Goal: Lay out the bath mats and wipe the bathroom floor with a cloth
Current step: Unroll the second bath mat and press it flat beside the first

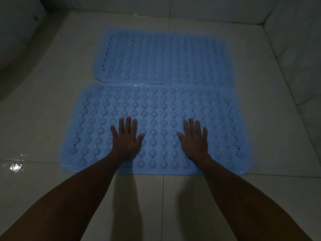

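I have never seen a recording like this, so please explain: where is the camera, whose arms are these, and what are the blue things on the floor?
There is no machine here. A person wears the camera on the head, so the single picture looks down at their own arms. The left hand and the right hand press flat, fingers straight, on the near blue bath mat. Its upper face shows round suction cups. A second blue mat lies beyond it, their edges meeting. Both lie on the pale tiled floor. Nothing is held, and no cloth is visible.

Dim, bluish light; arm shadows fall toward the viewer, glare spots the wet floor tile (16, 167), and corners darken.
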